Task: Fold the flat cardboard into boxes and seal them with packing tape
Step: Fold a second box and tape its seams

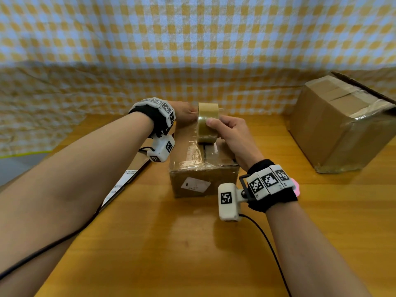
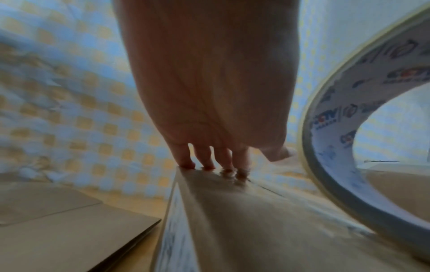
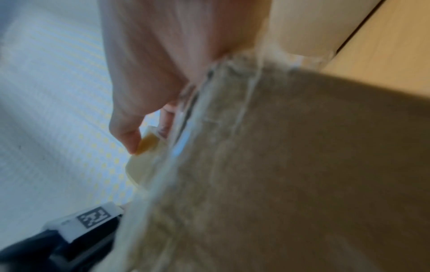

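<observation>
A small cardboard box (image 1: 203, 170) stands in the middle of the wooden table, its top covered with shiny tape. My right hand (image 1: 227, 129) grips a tan roll of packing tape (image 1: 207, 125) upright on the box top, thumb on the near face. In the left wrist view the tape roll (image 2: 363, 114) shows its printed inner core. My left hand (image 1: 182, 112) lies with straight fingers (image 2: 209, 158) pressing the far end of the box top (image 2: 232, 211). The right wrist view is blurred, showing the right hand (image 3: 149, 77) beside the taped box (image 3: 279, 165).
A larger taped cardboard box (image 1: 340, 123) sits at the right of the table. Flat cardboard sheets (image 1: 126, 179) lie to the left of the small box, under my left arm. A yellow-checked cloth (image 1: 192, 50) hangs behind. Bare wooden table (image 1: 171, 243) spreads in front.
</observation>
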Demonstrator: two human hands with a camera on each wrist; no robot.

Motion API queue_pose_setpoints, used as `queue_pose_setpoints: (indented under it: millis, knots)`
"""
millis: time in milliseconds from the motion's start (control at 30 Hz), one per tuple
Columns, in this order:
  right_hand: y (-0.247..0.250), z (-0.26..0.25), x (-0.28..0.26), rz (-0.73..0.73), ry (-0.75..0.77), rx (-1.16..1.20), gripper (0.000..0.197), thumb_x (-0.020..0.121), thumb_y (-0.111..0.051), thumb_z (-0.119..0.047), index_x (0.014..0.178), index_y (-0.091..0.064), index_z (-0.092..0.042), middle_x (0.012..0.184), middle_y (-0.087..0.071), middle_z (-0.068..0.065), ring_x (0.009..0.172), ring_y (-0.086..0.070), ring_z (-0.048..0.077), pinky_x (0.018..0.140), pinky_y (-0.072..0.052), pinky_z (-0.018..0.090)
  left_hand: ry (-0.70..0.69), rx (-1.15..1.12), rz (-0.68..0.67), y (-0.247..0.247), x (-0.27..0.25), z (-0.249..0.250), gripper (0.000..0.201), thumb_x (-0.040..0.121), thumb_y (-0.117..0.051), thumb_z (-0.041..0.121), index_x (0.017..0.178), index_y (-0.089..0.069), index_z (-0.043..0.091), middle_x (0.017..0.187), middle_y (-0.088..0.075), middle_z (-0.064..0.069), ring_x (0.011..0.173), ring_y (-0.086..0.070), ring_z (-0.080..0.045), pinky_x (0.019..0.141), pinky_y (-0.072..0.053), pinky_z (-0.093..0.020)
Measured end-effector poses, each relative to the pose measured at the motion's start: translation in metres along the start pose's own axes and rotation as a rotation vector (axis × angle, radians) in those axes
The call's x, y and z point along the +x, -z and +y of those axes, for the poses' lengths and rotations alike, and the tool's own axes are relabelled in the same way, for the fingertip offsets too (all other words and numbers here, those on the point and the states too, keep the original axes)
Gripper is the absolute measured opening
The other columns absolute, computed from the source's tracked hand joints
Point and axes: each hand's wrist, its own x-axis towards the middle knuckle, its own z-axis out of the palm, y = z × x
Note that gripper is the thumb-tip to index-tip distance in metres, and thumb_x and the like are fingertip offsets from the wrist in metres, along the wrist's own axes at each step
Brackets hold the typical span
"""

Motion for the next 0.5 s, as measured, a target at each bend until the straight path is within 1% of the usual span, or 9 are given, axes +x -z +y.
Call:
queue_pose_setpoints:
  millis: [33, 67, 133, 200, 233, 300, 400, 433, 500]
  knots:
    - [0.000, -0.001, -0.002, -0.005, 0.011, 0.000, 0.015, 0.098, -0.062, -0.021, 0.092, -0.072, -0.012, 0.082, -0.072, -0.005, 0.070, -0.064, -0.005, 0.063, -0.044, 0.007, -0.009, -0.005, -0.013, -0.001, 0.002, -0.003, 0.100, 0.067, -0.031, 0.092, 0.140, -0.050, 0.026, 0.142, -0.053, -0.008, 0.128, -0.049, -0.030, 0.113, -0.035, -0.048]
    - [-0.001, -0.002, -0.004, -0.007, 0.022, -0.010, 0.016, 0.098, -0.062, -0.021, 0.088, -0.071, -0.014, 0.078, -0.069, -0.007, 0.065, -0.060, -0.008, 0.061, -0.043, 0.006, -0.014, 0.002, -0.035, -0.001, 0.002, -0.002, 0.102, 0.064, -0.030, 0.090, 0.140, -0.050, 0.025, 0.142, -0.053, -0.009, 0.128, -0.049, -0.030, 0.113, -0.035, -0.049]
    - [-0.002, -0.004, -0.005, -0.013, 0.030, -0.028, 0.018, 0.099, -0.062, -0.024, 0.088, -0.071, -0.013, 0.078, -0.069, -0.005, 0.065, -0.058, -0.007, 0.061, -0.043, 0.007, 0.016, 0.046, -0.049, 0.000, -0.005, 0.004, 0.079, 0.084, -0.035, 0.074, 0.142, -0.047, 0.020, 0.144, -0.051, -0.011, 0.130, -0.048, -0.031, 0.114, -0.033, -0.047]
    - [-0.003, -0.004, -0.005, -0.020, 0.010, -0.032, 0.021, 0.099, -0.061, -0.028, 0.096, -0.073, -0.011, 0.088, -0.073, 0.002, 0.074, -0.064, 0.000, 0.067, -0.047, 0.012, 0.005, 0.038, -0.052, 0.001, -0.005, 0.009, 0.049, 0.104, -0.039, 0.044, 0.142, -0.046, 0.013, 0.142, -0.050, -0.010, 0.129, -0.047, -0.028, 0.113, -0.033, -0.042]
    - [-0.004, -0.003, -0.005, -0.022, -0.004, -0.032, 0.021, 0.099, -0.061, -0.030, 0.102, -0.073, -0.013, 0.094, -0.074, 0.003, 0.080, -0.067, 0.004, 0.071, -0.050, 0.015, 0.002, 0.030, -0.050, 0.001, -0.002, 0.008, 0.043, 0.106, -0.039, 0.034, 0.141, -0.047, 0.010, 0.139, -0.051, -0.008, 0.127, -0.047, -0.026, 0.112, -0.033, -0.040]
    - [-0.008, 0.001, -0.007, -0.018, -0.011, -0.069, 0.022, 0.099, -0.061, -0.032, 0.111, -0.072, -0.017, 0.100, -0.075, 0.000, 0.089, -0.070, 0.007, 0.076, -0.055, 0.020, -0.002, 0.046, -0.046, 0.000, 0.003, 0.007, 0.040, 0.106, -0.041, 0.028, 0.138, -0.050, 0.007, 0.138, -0.052, -0.009, 0.126, -0.049, -0.026, 0.110, -0.035, -0.040]
    - [-0.014, 0.010, -0.003, 0.030, 0.082, -0.314, 0.018, 0.099, -0.060, -0.040, 0.105, -0.071, -0.027, 0.095, -0.074, -0.009, 0.088, -0.070, 0.006, 0.080, -0.058, 0.030, 0.057, 0.071, 0.004, -0.003, 0.005, 0.010, 0.032, 0.104, -0.045, 0.016, 0.132, -0.055, 0.002, 0.136, -0.055, -0.017, 0.129, -0.050, -0.034, 0.107, -0.037, -0.039]
    - [-0.014, 0.012, -0.001, 0.041, 0.100, -0.362, 0.017, 0.099, -0.059, -0.042, 0.102, -0.070, -0.030, 0.093, -0.073, -0.011, 0.087, -0.069, 0.006, 0.080, -0.058, 0.031, 0.044, 0.068, -0.003, -0.004, 0.007, 0.010, 0.028, 0.104, -0.045, 0.012, 0.127, -0.057, 0.002, 0.131, -0.056, -0.018, 0.129, -0.050, -0.035, 0.105, -0.037, -0.037]
    - [-0.012, 0.012, 0.004, 0.062, 0.105, -0.383, 0.019, 0.099, -0.057, -0.044, 0.100, -0.070, -0.030, 0.090, -0.071, -0.013, 0.086, -0.067, 0.003, 0.077, -0.056, 0.025, -0.019, 0.031, -0.068, -0.003, 0.009, 0.010, 0.027, 0.106, -0.042, 0.013, 0.126, -0.056, 0.003, 0.122, -0.055, -0.012, 0.127, -0.049, -0.030, 0.101, -0.035, -0.029]
